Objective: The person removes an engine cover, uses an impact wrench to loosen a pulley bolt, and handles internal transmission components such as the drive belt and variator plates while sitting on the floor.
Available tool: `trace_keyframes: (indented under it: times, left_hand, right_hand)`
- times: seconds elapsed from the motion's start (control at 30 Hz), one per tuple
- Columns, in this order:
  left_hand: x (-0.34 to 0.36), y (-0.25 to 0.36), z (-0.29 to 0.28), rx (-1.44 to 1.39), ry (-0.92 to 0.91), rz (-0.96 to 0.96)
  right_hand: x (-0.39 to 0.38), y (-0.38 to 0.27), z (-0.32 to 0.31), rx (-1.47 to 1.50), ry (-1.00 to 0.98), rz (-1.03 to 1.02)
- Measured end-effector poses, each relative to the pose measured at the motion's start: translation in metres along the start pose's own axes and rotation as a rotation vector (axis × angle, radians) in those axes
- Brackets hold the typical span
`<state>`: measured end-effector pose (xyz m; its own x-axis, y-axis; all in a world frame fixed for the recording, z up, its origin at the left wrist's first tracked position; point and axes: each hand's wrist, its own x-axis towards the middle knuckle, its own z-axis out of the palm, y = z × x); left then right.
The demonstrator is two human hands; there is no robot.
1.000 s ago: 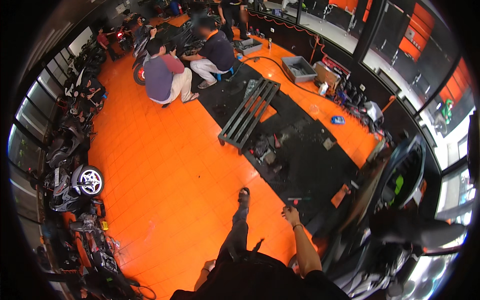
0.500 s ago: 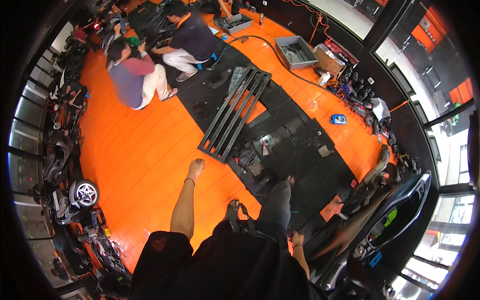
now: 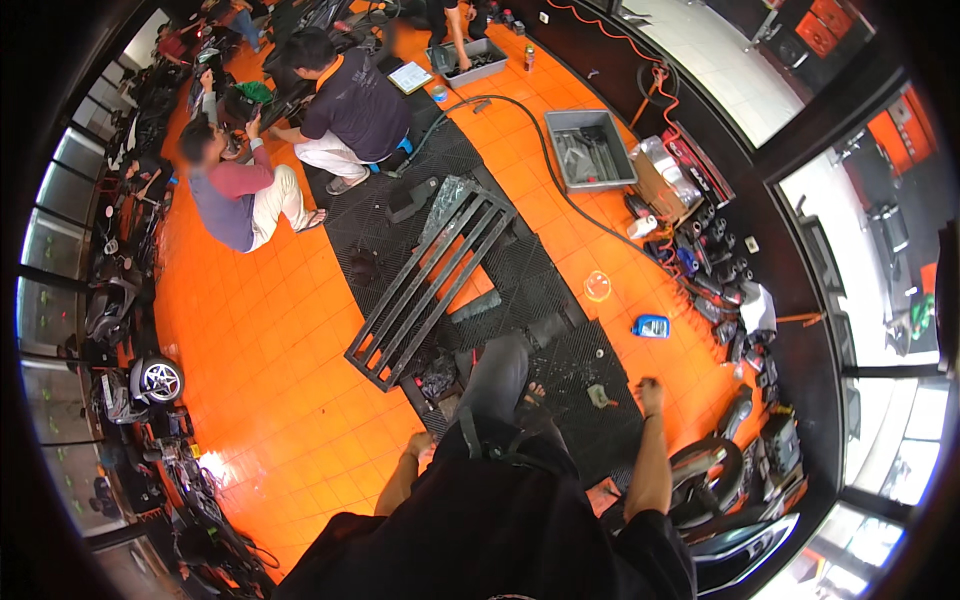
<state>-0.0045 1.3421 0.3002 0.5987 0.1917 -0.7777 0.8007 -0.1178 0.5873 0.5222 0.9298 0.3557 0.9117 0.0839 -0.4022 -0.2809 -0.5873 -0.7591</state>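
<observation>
I stand over black floor mats (image 3: 620, 430) beside orange tiles (image 3: 260, 330), my dark-trousered legs below me. My left hand (image 3: 420, 443) hangs by my left thigh, fingers curled, holding nothing visible. My right hand (image 3: 650, 395) is out to the right, loosely closed and empty, above the mat's edge. A black slatted metal ramp (image 3: 430, 285) lies just ahead, slightly left. To the right sit a blue bottle (image 3: 650, 326) and a grey scraper-like piece (image 3: 600, 395).
Two co-workers (image 3: 225, 190) (image 3: 340, 110) crouch ahead-left by motorbikes; another reaches into a grey tub (image 3: 468, 62). A second tub (image 3: 585, 150), a hose (image 3: 555, 180) and piled parts (image 3: 720, 300) line the right. Parked scooters (image 3: 130, 390) line the left wall.
I have stepped forward-right onto the mats, the view turning with me. My left hand has swung back toward my thigh, and my right hand has come forward.
</observation>
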Motion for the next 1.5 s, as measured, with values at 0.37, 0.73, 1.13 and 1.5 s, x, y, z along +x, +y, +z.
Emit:
trace_keyframes:
  times: [0.37, 0.73, 1.13, 1.5]
  left_hand:
    - [0.233, 0.234, -0.117, -0.006, 0.154, -0.179]
    - [0.361, 0.714, -0.478, -0.62, 0.71, 0.474]
    - [0.595, 0.622, -0.425, -0.994, 0.335, -0.569]
    - [0.669, 0.656, -0.539, -1.407, 0.678, -0.731]
  right_hand:
    - [0.307, -0.168, 0.028, -0.138, -0.117, -0.428]
    - [0.368, -0.29, 0.129, -0.287, -0.458, 0.668]
    - [0.858, -0.675, 0.304, -0.157, -0.439, -0.181]
    - [0.939, -0.981, 0.55, -0.686, -0.707, -0.49]
